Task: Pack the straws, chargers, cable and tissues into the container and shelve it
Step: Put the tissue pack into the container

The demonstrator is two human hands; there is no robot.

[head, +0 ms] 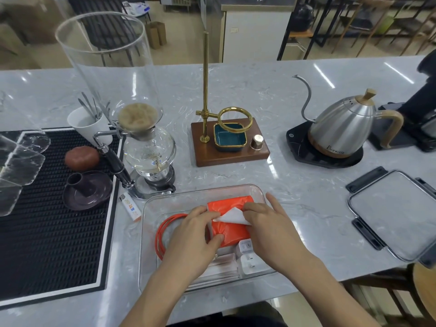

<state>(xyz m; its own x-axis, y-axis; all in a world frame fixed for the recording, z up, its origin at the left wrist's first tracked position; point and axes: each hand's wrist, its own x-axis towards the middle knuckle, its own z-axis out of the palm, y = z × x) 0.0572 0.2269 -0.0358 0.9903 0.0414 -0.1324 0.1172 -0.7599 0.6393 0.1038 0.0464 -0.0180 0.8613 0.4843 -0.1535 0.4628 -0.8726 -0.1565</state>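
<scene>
A clear plastic container (151,208) sits at the counter's front edge. Inside it lies an orange tissue pack (232,232) with a white tissue (232,217) sticking out of its top. My left hand (193,234) grips the pack's left side, thumb on its front. My right hand (266,223) rests on the pack's right side, fingers pinching the white tissue. A coiled orange cable (162,234) lies at the container's left. Two white chargers (247,254) sit at its front right. Wrapped straws (221,265) lie along the front, partly under my left wrist.
The container's lid (396,215) with dark clips lies to the right. A siphon coffee maker (148,149) and a lighter (131,207) stand just left of the container. Behind are a brass dripper stand (226,138) and a steel kettle (342,128). A black mat (47,220) covers the left.
</scene>
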